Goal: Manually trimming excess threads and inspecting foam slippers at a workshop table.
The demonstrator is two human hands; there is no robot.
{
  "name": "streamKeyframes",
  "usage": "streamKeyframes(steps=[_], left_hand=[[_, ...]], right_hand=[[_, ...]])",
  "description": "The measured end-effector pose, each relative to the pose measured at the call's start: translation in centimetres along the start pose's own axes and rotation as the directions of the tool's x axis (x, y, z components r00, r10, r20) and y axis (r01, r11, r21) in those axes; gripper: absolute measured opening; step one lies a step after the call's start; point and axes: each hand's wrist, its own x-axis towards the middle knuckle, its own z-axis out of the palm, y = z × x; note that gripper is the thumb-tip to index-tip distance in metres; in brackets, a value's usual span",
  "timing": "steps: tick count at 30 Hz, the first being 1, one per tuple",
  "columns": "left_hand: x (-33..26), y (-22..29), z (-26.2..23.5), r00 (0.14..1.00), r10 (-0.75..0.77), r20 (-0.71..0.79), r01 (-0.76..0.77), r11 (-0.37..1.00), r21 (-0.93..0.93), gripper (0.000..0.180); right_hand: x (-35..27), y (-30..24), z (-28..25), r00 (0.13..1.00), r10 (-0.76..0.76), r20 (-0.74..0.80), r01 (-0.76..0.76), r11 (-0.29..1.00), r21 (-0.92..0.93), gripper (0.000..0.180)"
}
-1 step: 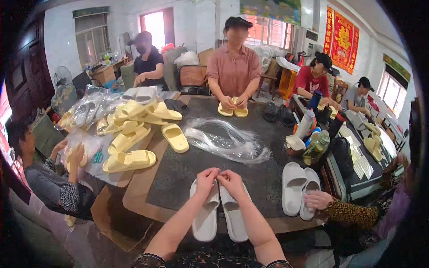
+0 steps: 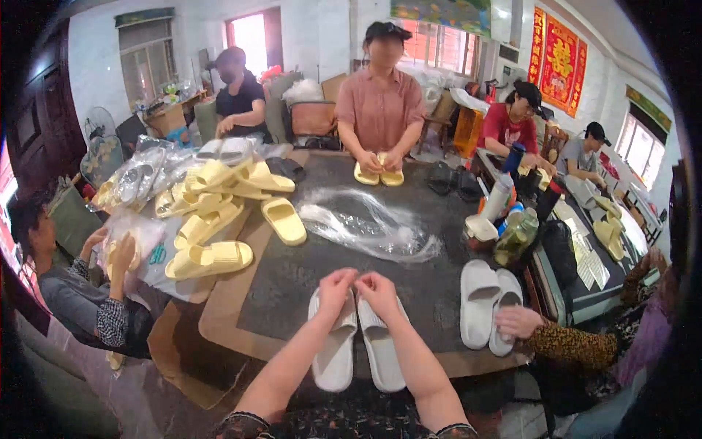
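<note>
A pair of light grey slippers (image 2: 333,364) lies side by side at the table's near edge, toes pointing away from me. Over the left slipper's strap is my left hand (image 2: 336,290), its thumb and fingers pinched. My right hand (image 2: 379,294) is pinched in the same way over the other slipper's strap. The two sets of fingertips almost meet in the gap between the slippers. Whatever they hold is too small to make out. Beyond my hands lies a loose bundle of clear plastic strands (image 2: 380,230).
Yellow slippers (image 2: 212,261) are heaped at the left, near bagged ones and green scissors (image 2: 157,254). To my right, a co-worker's hand (image 2: 519,321) touches another grey pair (image 2: 479,307). Bottles (image 2: 498,199) stand beyond it. Across the table a person handles yellow slippers (image 2: 392,178).
The whole view has shifted slightly. My fingertips sit a little farther apart than before, still over the slipper straps.
</note>
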Motion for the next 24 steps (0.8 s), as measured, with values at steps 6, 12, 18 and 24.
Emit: streamKeyframes(steps=[6, 12, 18, 24], left_hand=[[1.3, -1.9, -1.2, 0.997, 0.036, -0.071, -0.038, 0.999, -0.036, 0.022], [0.9, -0.5, -0.4, 0.999, -0.042, 0.012, 0.043, 0.993, -0.110, 0.024], [1.0, -0.2, -0.8, 0.995, -0.064, 0.073, 0.072, 0.991, -0.114, 0.018], [0.7, -0.4, -0.5, 0.993, -0.107, 0.054, 0.115, 0.977, -0.178, 0.016]], right_hand=[[0.7, 1.7, 0.4, 0.997, -0.044, -0.066, 0.054, 0.986, 0.155, 0.010], [1.4, 2.6, -0.2, 0.992, -0.080, -0.101, 0.102, 0.966, 0.236, 0.011], [1.0, 1.5, -0.4, 0.997, -0.039, -0.072, 0.053, 0.975, 0.218, 0.011], [0.7, 1.6, -0.3, 0.997, -0.056, -0.051, 0.065, 0.980, 0.191, 0.011]])
